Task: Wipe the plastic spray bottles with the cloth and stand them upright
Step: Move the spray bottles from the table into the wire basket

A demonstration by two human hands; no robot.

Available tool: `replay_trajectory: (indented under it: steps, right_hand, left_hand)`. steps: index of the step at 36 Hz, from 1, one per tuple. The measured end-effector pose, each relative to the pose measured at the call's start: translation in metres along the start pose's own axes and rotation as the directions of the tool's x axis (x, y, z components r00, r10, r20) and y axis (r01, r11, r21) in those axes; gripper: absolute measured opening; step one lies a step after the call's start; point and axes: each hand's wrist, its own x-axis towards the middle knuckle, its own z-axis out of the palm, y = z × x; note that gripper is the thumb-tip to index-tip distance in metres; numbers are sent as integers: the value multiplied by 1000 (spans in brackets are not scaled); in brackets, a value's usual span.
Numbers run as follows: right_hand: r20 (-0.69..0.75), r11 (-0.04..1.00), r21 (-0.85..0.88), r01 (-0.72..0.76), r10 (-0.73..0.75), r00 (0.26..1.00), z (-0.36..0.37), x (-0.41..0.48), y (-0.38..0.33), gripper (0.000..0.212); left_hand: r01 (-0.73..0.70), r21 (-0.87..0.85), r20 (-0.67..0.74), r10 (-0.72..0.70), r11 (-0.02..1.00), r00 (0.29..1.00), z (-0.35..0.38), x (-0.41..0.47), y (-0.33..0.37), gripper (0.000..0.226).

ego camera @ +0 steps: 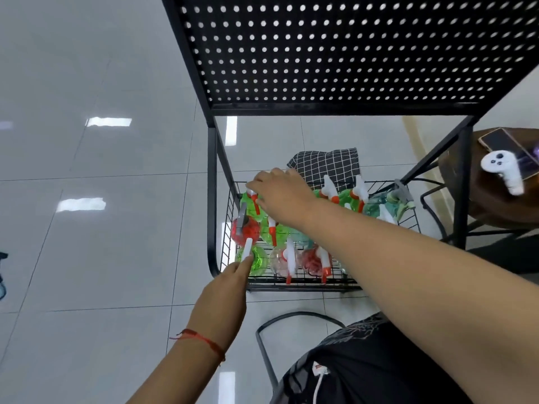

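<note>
**Clerk:** Item one, right hand (280,193)?

**Checker:** Reached forward across the wire basket (303,282). Its fingers were curled down over the sprayer head of the far green bottle (250,208), gripping it. That bottle stood upright directly under the fingertips.

**Clerk:** Item two, left hand (224,290)?

**Checker:** Seen from the back, with the fingers stretched forward. The tips met the white sprayer head of the near green bottle (258,259). I could not tell whether they pinched it or only touched it.

**Clerk:** Other bottles?

**Checker:** A red bottle (246,228) stood between the two hands. More green, clear and red ones stood upright beneath the right forearm and to its right, all inside the basket.

**Clerk:** Cloth?

**Checker:** A checked cloth (326,166), black with white lines, lay just beyond the right hand, held by neither hand.

**Clerk:** Sundries?

**Checker:** A perforated shelf (320,53) sat above both hands. Well right of the right arm was a stool (495,205) bearing a phone (495,139) and a white controller (501,170).
</note>
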Motion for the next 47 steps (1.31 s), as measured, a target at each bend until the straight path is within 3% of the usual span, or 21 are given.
replay_trajectory:
  steps: [4, 18, 26, 37, 47]
  right_hand:
    - [71, 998, -64, -29, 34, 997, 8, 7, -2, 34]
    - [22, 986, -151, -69, 73, 997, 18, 10, -5, 17]
    - [27, 985, -143, -97, 102, 994, 18, 11, -11, 16]
    - [69, 989, -107, -105, 112, 991, 5, 16, -14, 20]
    - [71, 987, -19, -159, 160, 984, 5, 14, -11, 18]
  left_hand:
    - [18, 22, 12, -18, 1000, 1000, 0, 3, 0, 83]
    - [-40, -14, 17, 40, 999, 999, -16, 2, 3, 65]
    - [-28, -156, -154, 3, 987, 988, -46, 26, 6, 46]
    - [49, -74, -38, -52, 996, 998, -27, 62, 18, 65]
    - [61, -102, -53, -67, 993, 996, -12, 63, 19, 74]
